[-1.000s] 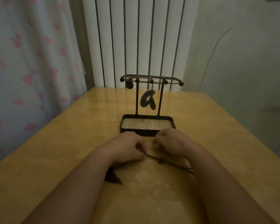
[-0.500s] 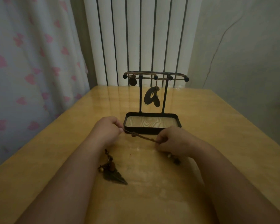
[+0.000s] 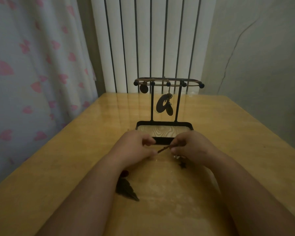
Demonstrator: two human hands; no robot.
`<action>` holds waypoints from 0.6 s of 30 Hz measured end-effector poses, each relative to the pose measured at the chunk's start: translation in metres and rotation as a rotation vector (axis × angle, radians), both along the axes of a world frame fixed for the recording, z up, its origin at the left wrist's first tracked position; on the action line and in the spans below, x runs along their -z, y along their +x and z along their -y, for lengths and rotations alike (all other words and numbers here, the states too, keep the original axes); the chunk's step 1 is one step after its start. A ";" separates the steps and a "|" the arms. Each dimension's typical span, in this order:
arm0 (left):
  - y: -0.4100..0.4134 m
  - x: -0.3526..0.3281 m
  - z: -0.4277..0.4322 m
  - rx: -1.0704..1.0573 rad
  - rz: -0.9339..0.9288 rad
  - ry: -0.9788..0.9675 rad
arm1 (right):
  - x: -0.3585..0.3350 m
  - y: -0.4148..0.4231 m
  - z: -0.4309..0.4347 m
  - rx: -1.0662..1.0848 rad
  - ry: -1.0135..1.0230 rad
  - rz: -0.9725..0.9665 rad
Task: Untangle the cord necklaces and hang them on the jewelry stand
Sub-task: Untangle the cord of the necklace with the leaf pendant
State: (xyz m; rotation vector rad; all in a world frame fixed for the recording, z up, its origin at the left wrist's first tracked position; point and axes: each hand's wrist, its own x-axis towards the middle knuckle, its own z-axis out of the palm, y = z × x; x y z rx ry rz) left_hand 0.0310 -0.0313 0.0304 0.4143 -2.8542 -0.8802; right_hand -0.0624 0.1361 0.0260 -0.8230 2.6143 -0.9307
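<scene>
Glossy wooden table [image 3: 58,167], running from near edge to far wall. Heart-print curtain [image 3: 32,65] at left, white ribbed radiator [image 3: 143,40] far centre. On the table's far middle, black jewelry stand [image 3: 163,140] with wood-grain tray; on its top bar, hung cords with a ring pendant [image 3: 161,103] between the posts and a round disc [image 3: 143,88] at left. Just near the tray, left hand [image 3: 133,147] and right hand [image 3: 194,147], each pinching a short brown cord [image 3: 163,148] stretched between them. Beside the left wrist, dark leaf pendant [image 3: 126,189] flat on the table. Below the right hand, small dark charm [image 3: 183,165].
</scene>
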 end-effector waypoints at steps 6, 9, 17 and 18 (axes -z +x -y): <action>-0.005 0.007 -0.012 0.082 -0.034 0.053 | -0.004 0.002 -0.002 -0.050 -0.093 -0.015; -0.005 0.010 -0.011 0.088 -0.038 0.122 | -0.005 0.003 -0.002 -0.052 -0.126 -0.017; -0.003 0.004 -0.008 0.033 -0.103 0.472 | -0.002 -0.002 0.002 0.195 -0.235 -0.186; -0.004 0.004 -0.008 0.014 -0.116 0.495 | -0.003 -0.002 0.002 0.201 -0.267 -0.175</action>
